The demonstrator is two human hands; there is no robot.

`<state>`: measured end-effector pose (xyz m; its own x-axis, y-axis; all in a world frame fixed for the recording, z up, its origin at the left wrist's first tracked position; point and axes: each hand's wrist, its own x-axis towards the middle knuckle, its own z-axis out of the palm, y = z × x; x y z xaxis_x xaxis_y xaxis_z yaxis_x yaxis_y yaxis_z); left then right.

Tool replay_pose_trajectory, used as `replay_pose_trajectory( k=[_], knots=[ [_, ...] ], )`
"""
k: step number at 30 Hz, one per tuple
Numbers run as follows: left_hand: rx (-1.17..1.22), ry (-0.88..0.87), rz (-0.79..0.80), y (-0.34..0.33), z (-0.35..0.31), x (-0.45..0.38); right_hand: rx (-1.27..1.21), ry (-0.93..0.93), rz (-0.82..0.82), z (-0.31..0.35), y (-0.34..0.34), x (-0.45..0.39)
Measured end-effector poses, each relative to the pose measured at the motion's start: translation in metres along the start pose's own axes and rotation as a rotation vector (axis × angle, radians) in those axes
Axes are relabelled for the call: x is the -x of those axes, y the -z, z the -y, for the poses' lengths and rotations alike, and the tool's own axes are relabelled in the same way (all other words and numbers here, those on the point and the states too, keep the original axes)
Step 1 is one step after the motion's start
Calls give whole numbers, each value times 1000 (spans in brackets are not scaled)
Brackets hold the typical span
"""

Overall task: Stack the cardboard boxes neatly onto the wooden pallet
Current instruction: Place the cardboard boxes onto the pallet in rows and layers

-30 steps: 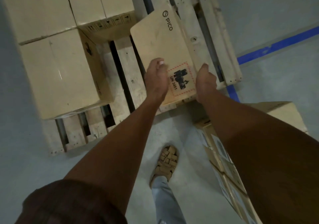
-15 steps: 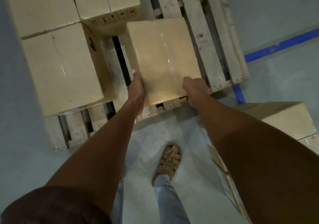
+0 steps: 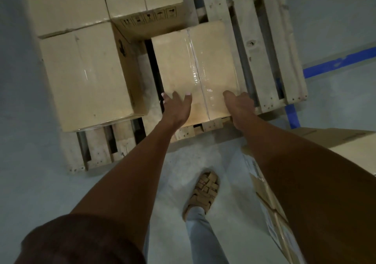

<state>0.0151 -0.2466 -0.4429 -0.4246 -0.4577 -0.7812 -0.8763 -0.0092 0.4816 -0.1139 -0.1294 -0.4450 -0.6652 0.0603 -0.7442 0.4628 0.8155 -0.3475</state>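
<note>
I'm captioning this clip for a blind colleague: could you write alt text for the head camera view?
Seen from above, a person's left hand and right hand rest on the near end of a taped cardboard box lying on a wooden pallet. Larger boxes fill the pallet's left side; a sandaled foot stands on the grey floor.

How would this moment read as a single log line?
step: placing | taped box on pallet | left hand open on top | right hand at near edge
</note>
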Motion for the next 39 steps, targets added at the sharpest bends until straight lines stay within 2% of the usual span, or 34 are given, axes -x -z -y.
replay_pose_trajectory(
  k=[5, 8, 13, 19, 22, 25, 27, 30, 34, 39],
  knots=[
    [24, 78, 97, 18, 5, -4, 56, -28, -52, 10, 4, 0],
    [182, 109, 75, 17, 6, -7, 138, 24, -63, 10, 4, 1],
    [436, 104, 52, -3, 5, 2, 118, 3, -137, -12, 28, 3],
    [408, 71, 132, -6, -6, 5, 38, 27, -225, -20, 44, 3],
    [386, 122, 125, 2, 1, 7, 119, 105, -271, 4, 43, 15],
    [367, 158, 184, 3, -1, 7, 208, 335, -209, 25, 19, 31],
    [398, 138, 131, -6, 9, -13, 233, 414, -159, 36, -8, 47],
    [383, 57, 43, 1, 19, -27, 251, 411, -200, 46, -38, 66],
    [428, -49, -69, 37, 13, 0, 135, 439, -232, 42, -52, 72],
    [471, -22, -179, 61, 22, 20, 30, 503, -201, 29, -63, 79]
  ],
)
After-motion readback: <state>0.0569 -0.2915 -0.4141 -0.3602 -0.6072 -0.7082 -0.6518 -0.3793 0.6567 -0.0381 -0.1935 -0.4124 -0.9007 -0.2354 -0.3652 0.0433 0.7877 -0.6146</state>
